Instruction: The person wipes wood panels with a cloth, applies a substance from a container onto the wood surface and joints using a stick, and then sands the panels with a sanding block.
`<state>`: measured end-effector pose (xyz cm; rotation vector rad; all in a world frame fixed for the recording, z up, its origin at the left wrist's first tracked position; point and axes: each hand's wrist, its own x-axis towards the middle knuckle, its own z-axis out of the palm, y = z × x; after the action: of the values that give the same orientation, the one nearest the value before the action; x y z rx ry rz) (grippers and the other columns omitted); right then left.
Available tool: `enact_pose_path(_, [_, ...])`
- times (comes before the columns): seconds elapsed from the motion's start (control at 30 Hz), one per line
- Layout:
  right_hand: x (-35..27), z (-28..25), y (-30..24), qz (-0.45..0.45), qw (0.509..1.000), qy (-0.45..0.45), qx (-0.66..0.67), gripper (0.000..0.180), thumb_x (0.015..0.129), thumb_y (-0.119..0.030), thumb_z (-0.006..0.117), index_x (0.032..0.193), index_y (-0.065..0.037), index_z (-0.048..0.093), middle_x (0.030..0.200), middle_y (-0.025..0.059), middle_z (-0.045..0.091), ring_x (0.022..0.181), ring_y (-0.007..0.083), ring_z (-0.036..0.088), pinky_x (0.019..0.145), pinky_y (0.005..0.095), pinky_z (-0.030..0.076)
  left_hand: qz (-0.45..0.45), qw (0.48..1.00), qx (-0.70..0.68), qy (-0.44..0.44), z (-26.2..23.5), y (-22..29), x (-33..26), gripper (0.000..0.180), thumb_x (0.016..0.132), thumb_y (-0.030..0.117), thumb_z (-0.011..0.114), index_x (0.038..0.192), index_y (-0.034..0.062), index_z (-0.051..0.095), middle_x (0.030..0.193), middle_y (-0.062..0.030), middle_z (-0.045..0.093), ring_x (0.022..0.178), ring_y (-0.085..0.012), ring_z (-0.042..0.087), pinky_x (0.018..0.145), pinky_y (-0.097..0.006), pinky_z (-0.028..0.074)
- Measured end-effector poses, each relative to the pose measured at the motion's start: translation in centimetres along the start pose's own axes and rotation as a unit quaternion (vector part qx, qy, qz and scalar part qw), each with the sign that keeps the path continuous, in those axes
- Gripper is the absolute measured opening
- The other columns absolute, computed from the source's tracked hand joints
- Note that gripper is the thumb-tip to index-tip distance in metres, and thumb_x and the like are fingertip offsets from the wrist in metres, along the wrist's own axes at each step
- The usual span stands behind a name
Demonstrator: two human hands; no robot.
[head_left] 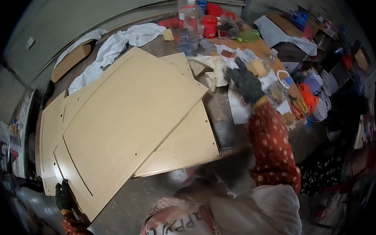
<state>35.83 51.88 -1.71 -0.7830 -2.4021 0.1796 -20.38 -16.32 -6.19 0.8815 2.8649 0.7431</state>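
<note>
At lower left, nearest the wearer, the dark-gloved left hand [64,196] is at the edge of stacked cream panels [189,138]; whether it grips, I cannot tell. The top panel [129,120] lies askew over the others on the table [219,116], its near corner jutting past the tabletop, so steady support there would probably prevent swivelling. Farther off, well apart from the left, the blurred, gloved right hand [246,81] is beside a crumpled pale cloth [211,68]; its grip is unclear. Reaching slowly seems wise, the patterned sleeve [268,135] clear of the scissors [297,107]. Bottles [191,18] stand beyond.
</note>
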Motion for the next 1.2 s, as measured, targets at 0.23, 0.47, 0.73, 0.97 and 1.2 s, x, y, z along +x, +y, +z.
enact_pose_path(0.23, [-13.7,3.1,-8.6,0.029,0.992,-0.107,-0.058,0.045,0.085,-0.019,0.056,0.129,-0.011,0.052,0.126,0.0172,0.054,0.109,0.0346,0.054,0.088,0.0448,0.045,-0.101,0.981,-0.125,0.106,2.8,11.4,-3.0,0.042,0.094,0.026,0.052,0.123,-0.0045,0.049,0.118,-0.0204,0.057,0.110,-0.0290,0.054,0.095,-0.034,0.042])
enact_pose_path(0.47, [-12.4,2.2,-7.8,0.016,0.943,-0.229,-0.243,0.040,0.086,-0.023,0.055,0.121,-0.005,0.052,0.118,0.0164,0.055,0.107,0.0364,0.054,0.079,0.0431,0.051,-0.154,0.948,0.204,0.191,1.3,11.7,-4.3,0.057,0.090,0.045,0.055,0.119,-0.0034,0.054,0.115,-0.0267,0.058,0.110,-0.0381,0.054,0.092,-0.040,0.043])
enact_pose_path(0.73, [-10.8,3.2,-9.5,0.264,0.935,-0.092,-0.217,0.045,0.084,-0.028,0.061,0.121,-0.004,0.051,0.123,0.0266,0.052,0.111,0.0427,0.053,0.090,0.0469,0.046,-0.139,0.966,0.170,0.139,-1.1,13.9,-0.1,0.061,0.086,0.044,0.061,0.117,-0.0077,0.054,0.110,-0.0265,0.060,0.105,-0.0391,0.056,0.092,-0.042,0.044])
enact_pose_path(0.97, [8.6,-1.4,-21.8,0.013,0.994,-0.067,0.083,0.061,0.075,-0.022,0.064,0.130,-0.001,0.047,0.130,0.0174,0.050,0.120,0.0308,0.048,0.104,0.0382,0.035,-0.136,0.989,0.042,0.030,-2.7,15.2,6.8,0.084,0.086,0.055,0.056,0.131,-0.0136,0.036,0.118,-0.0354,0.052,0.115,-0.0401,0.052,0.096,-0.042,0.042])
enact_pose_path(1.2, [24.1,19.1,-30.7,-0.272,0.951,-0.142,-0.038,0.046,0.082,-0.031,0.060,0.124,-0.013,0.054,0.125,0.0173,0.055,0.115,0.0359,0.051,0.096,0.0420,0.043,-0.148,0.989,0.000,-0.025,-2.1,14.1,9.0,0.094,0.088,0.058,0.048,0.134,-0.0197,0.023,0.099,-0.0311,0.061,0.090,-0.0365,0.064,0.081,-0.039,0.050])
